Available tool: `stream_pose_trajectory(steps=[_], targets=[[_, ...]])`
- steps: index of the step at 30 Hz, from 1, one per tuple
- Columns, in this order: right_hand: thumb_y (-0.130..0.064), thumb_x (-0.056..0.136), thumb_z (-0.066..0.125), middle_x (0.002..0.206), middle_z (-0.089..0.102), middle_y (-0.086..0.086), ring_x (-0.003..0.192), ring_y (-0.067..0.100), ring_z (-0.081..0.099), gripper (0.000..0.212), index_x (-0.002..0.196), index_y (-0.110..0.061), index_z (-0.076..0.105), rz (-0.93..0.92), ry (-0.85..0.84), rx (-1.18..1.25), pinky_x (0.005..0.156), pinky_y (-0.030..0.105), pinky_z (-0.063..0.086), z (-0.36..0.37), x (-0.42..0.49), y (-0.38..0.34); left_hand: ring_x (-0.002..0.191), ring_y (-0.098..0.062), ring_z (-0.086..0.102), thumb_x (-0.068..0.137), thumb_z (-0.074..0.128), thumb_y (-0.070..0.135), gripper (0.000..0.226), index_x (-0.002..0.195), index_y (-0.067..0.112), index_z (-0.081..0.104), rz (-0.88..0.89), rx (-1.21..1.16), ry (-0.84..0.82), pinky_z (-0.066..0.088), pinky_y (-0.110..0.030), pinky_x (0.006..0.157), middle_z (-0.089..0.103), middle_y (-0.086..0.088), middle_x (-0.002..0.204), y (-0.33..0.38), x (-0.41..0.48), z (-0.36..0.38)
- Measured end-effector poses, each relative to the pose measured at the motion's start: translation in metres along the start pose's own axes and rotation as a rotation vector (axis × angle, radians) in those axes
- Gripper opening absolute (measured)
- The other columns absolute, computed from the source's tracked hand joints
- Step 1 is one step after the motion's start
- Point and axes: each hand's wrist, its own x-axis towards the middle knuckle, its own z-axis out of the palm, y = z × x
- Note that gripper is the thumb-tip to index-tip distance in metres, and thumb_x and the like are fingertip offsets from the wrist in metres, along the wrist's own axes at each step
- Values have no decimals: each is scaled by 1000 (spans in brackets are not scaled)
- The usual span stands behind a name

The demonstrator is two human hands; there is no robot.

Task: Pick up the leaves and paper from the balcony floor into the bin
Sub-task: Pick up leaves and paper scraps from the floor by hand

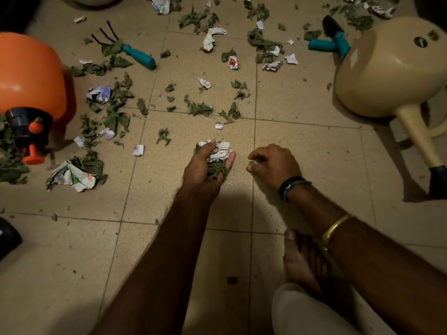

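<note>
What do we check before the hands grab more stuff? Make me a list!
1. Left hand grips the bundle of paper and leaves: ok.
2. Room left in that hand: not ok, it looks full.
3. Right hand holds something: cannot tell, its fingers are curled low.
4. Bin in sight: not ok, none shows.
5. Paper scrap just ahead looks reachable: ok.

**Dim, warm light on a tiled floor**

Weak yellowish light is falling on the tiled floor (302, 151), brightest across the middle, while the corners are sinking into near black. A broad soft shadow is spreading on the tiles below the left hand (205, 165) and right hand (273, 165). The orange sprayer (29, 76) and beige stool (387, 68) are carrying dull highlights. Grout lines are bowing towards the edges, and detail is smearing at the far left.
</note>
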Motion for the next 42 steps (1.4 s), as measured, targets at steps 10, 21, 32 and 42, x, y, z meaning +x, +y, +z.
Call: stream_pose_trajectory(steps=[10,21,32,42], targets=[[-18,84,77,72,69,-5,60,6,67,6,86,-18,70,-150,123,568,56,22,52,-11,0,-59,120,-35,61,94,66,24,52,135,-5,52,8,182,-77,54,-40,96,61,-27,130,-2,9,-1],[-8,88,64,89,71,-1,81,14,70,16,90,-18,76,-130,65,656,82,33,57,-20,51,-76,116,-32,63,90,69,14,37,123,0,62,36,-23,-67,59,-40,88,66,-21,124,30,24,6],[-40,98,50,165,17,7,147,33,22,58,152,-22,36,-111,-137,-241,116,53,28,-10,183,-43,100,-29,70,93,66,12,21,111,2,67,31,-122,-87,61,-40,81,72,-18,108,55,30,15],[-53,94,47,119,60,11,111,32,49,45,116,-17,65,-298,2,-368,90,41,44,22,119,-60,111,-31,66,95,63,13,35,128,2,61,56,-145,-89,62,-39,80,68,-20,121,51,28,8]])
